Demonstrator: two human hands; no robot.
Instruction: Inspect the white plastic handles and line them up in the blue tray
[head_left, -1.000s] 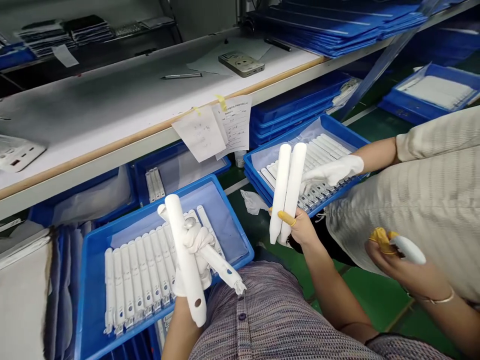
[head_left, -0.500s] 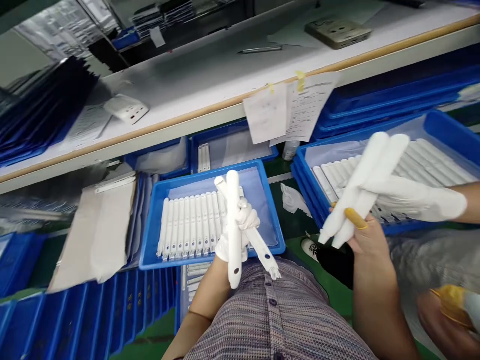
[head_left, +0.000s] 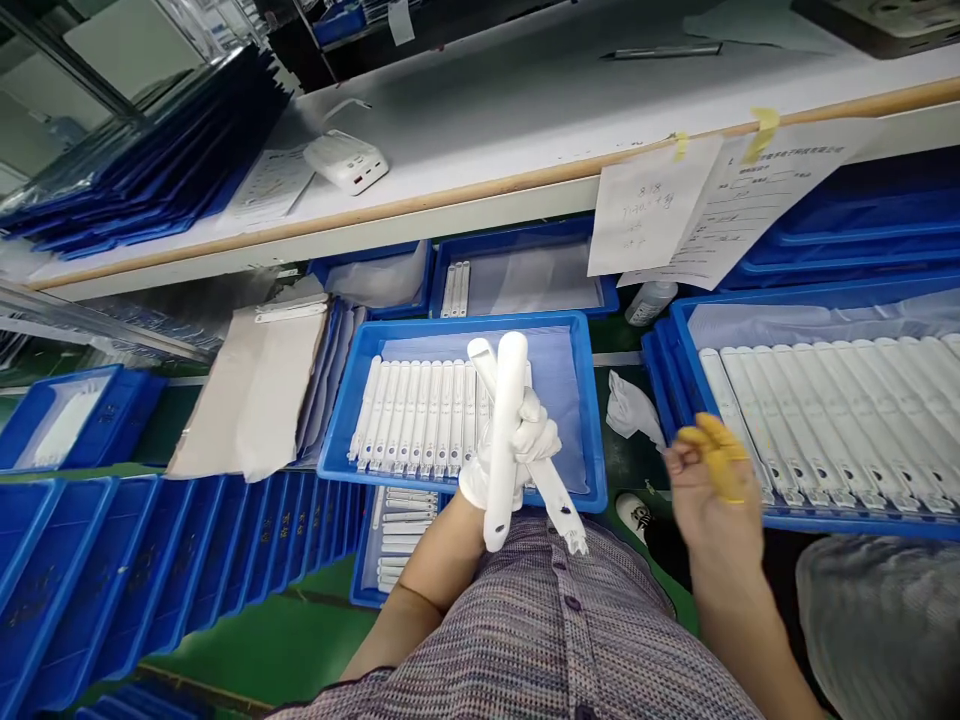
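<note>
My left hand (head_left: 525, 440), in a white glove, is closed around two long white plastic pieces that cross each other. One is a smooth rounded piece (head_left: 507, 430) standing in front; the other is a slotted piece (head_left: 556, 505) with a dark hole and a toothed end, slanting down to the right. Both are over a blue tray (head_left: 469, 325) holding a row of similar white pieces (head_left: 412, 415). My right hand (head_left: 712, 480) has yellow finger covers. Its fingers are curled together with nothing visible in them, beside the row of white pieces (head_left: 832, 420) in the right-hand tray (head_left: 847, 290).
A shelf edge (head_left: 450, 200) with taped papers (head_left: 652, 210) runs across behind the trays. Cardboard sheets (head_left: 247, 390) stand at the left, above nested blue trays (head_left: 165, 560). A bottle (head_left: 651, 303) and a crumpled white cloth (head_left: 632, 408) lie between the two trays.
The two white pieces at my right hand are gone from it, and the other person's gloved hand has left view. My left hand keeps its crossed pieces. The view has turned left.
</note>
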